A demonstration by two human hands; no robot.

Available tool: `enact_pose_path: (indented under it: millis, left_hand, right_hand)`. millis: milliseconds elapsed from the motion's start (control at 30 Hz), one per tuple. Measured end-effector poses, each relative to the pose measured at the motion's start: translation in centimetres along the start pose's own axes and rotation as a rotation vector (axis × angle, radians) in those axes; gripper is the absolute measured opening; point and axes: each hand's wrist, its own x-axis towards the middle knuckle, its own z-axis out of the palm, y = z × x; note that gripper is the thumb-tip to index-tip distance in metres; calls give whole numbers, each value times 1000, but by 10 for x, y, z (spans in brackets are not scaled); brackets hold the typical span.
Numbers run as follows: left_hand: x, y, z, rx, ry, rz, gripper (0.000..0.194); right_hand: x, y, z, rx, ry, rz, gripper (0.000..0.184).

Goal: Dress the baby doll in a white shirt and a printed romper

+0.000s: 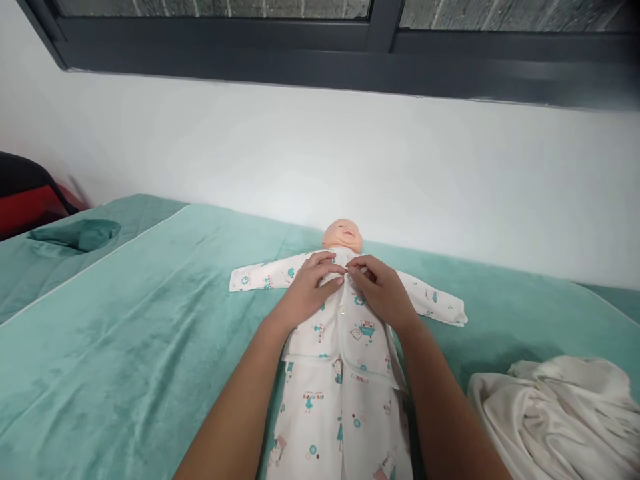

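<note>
A baby doll [343, 235] lies on its back with its head toward the wall, dressed in a white printed baby shirt [320, 337] and matching pants [320, 413]. Both sleeves stretch out sideways. At the upper chest my left hand [316, 285] has thumb and index finger closed on the shirt's front edge. Just across from it, the bent fingers of my right hand [377, 285] pinch the other side of the same opening. A small round button [342, 310] shows lower on the front. My fingertips hide whatever fastening lies between them.
A teal plush cover [125, 333] spreads under the doll. To the right lies a crumpled off-white cloth [560, 407]. Behind are a white wall [250, 147] and a dark window frame [225, 57]. A red and black object [30, 200] stands at the far left.
</note>
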Motion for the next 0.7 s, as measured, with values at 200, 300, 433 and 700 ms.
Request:
enact_pose_path:
  millis: [200, 300, 433, 700]
  left_hand:
    - [3, 2, 4, 36, 20, -1, 15]
    - [4, 4, 7, 70, 43, -27, 11]
    - [0, 7, 3, 14, 28, -25, 16]
    - [-12, 14, -31, -137, -410, -43, 25]
  right_hand:
    - [-10, -3, 6, 178, 26, 46, 18]
    - [-14, -2, 13, 254, 74, 35, 18]
    - [-21, 0, 14, 287, 153, 62, 21]
    - [-44, -11, 6, 24, 44, -95, 26]
